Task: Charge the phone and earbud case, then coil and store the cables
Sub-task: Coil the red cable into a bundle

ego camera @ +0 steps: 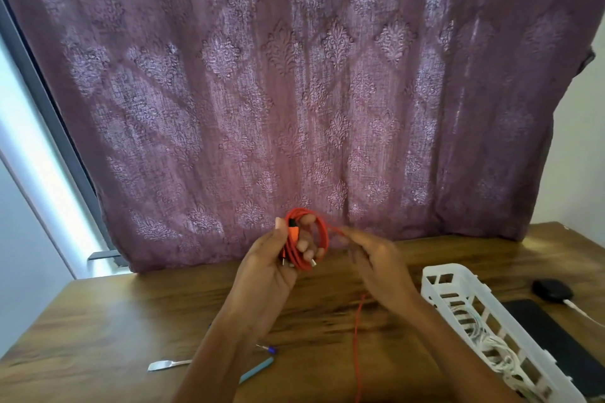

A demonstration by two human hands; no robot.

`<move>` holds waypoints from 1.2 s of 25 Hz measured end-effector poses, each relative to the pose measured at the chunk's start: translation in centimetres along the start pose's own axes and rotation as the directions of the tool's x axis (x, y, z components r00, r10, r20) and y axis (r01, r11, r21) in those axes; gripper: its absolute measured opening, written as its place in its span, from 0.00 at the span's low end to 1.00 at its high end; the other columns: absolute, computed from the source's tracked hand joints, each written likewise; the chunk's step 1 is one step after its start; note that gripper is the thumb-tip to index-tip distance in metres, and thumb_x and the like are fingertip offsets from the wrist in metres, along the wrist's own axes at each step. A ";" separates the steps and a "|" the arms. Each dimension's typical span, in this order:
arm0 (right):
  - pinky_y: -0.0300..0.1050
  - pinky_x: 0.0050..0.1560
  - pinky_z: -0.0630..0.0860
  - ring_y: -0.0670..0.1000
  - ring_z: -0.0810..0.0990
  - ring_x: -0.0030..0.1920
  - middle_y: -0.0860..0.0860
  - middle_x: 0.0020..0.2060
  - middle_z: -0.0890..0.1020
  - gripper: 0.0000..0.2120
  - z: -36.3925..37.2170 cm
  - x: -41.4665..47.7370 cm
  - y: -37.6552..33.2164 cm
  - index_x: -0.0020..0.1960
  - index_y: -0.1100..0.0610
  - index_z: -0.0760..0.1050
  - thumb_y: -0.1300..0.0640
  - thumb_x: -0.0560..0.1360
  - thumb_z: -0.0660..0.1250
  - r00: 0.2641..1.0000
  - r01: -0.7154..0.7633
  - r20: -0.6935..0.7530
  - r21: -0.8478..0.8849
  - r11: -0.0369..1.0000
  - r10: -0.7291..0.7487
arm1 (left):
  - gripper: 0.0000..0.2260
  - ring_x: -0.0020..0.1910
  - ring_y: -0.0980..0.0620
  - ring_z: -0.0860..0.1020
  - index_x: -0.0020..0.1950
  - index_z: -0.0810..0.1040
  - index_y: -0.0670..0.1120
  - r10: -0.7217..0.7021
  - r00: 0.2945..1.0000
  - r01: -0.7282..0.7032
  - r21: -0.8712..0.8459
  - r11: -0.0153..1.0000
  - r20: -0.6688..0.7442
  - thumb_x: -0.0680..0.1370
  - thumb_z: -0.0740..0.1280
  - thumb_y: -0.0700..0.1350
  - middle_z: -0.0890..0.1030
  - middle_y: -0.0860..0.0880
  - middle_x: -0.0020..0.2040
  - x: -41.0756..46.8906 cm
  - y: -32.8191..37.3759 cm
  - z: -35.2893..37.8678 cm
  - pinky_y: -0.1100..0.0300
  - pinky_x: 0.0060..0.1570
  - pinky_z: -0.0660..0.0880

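An orange-red cable is wound in several loops around the fingers of my left hand, which grips the coil above the table, thumb on an orange plug. My right hand, blurred, pinches the cable's loose strand beside the coil. The rest of the strand hangs down to the frame's bottom edge. A white basket at the right holds a coiled white cable. Behind it lie a black phone and a black earbud case with a white cable plugged in.
The wooden table carries a small metal tool, a light blue stick and a small purple-tipped piece at the front left. A purple patterned curtain hangs behind the table's far edge.
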State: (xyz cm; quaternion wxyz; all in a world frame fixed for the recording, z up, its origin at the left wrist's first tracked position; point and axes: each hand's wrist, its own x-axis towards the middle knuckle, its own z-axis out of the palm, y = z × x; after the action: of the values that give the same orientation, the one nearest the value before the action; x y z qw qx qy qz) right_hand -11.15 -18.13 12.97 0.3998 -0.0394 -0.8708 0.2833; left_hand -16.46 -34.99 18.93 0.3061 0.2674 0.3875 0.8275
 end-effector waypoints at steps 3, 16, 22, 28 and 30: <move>0.41 0.36 0.78 0.44 0.82 0.42 0.42 0.46 0.84 0.20 1.9 -2.8 0.0 0.64 0.47 0.72 0.58 0.73 0.64 0.989 0.145 0.065 -0.204 0.968 -0.134 | 0.16 0.36 0.54 0.77 0.53 0.76 0.38 0.090 0.991 -0.091 -0.007 0.996 -0.102 0.75 0.57 0.48 0.78 0.48 0.37 0.7 -0.2 -1.0 0.62 0.45 0.79; 0.38 0.24 0.63 0.46 0.74 0.29 0.47 0.32 0.77 0.09 -2.3 -2.2 -5.5 0.45 0.49 0.82 0.56 0.73 0.63 0.834 0.534 0.145 -0.455 0.713 -0.532 | 0.07 0.42 0.57 0.76 0.54 0.72 0.41 0.033 0.999 -0.012 0.703 0.711 -0.015 0.80 0.56 0.36 0.76 0.46 0.45 -0.2 -3.7 -3.3 0.67 0.42 0.73; 0.43 0.27 0.77 0.48 0.80 0.33 0.47 0.37 0.81 0.12 -4.5 1.8 -4.0 0.49 0.49 0.83 0.55 0.74 0.61 0.895 0.438 0.040 -0.265 0.859 -0.444 | 0.14 0.37 0.57 0.74 0.52 0.77 0.43 -0.062 0.996 0.013 0.602 0.798 0.060 0.79 0.54 0.48 0.77 0.49 0.37 -1.9 -2.4 -0.5 0.65 0.43 0.72; 0.37 0.39 0.74 0.39 0.78 0.39 0.35 0.39 0.77 0.14 -4.0 2.2 -2.8 0.56 0.42 0.79 0.54 0.77 0.58 0.986 0.155 0.051 0.068 0.986 -0.158 | 0.15 0.30 0.56 0.68 0.50 0.79 0.41 -0.058 0.989 -0.020 0.513 0.858 0.136 0.76 0.61 0.52 0.69 0.53 0.29 -1.4 -1.3 0.1 0.57 0.42 0.69; 0.33 0.38 0.72 0.41 0.77 0.36 0.39 0.37 0.79 0.14 -2.9 1.8 -2.4 0.54 0.42 0.79 0.57 0.77 0.59 0.999 0.025 0.033 0.269 0.963 -0.035 | 0.14 0.28 0.55 0.67 0.47 0.81 0.41 -0.100 0.985 0.048 0.329 0.943 0.142 0.74 0.62 0.50 0.67 0.51 0.28 -1.4 -1.1 0.5 0.59 0.40 0.72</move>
State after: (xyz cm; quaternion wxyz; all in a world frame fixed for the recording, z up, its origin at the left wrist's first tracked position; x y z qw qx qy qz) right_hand -9.90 -18.31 16.94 0.3891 0.0335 -0.8324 0.3932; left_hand -14.90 -35.23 18.04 0.3184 0.3634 0.5030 0.7166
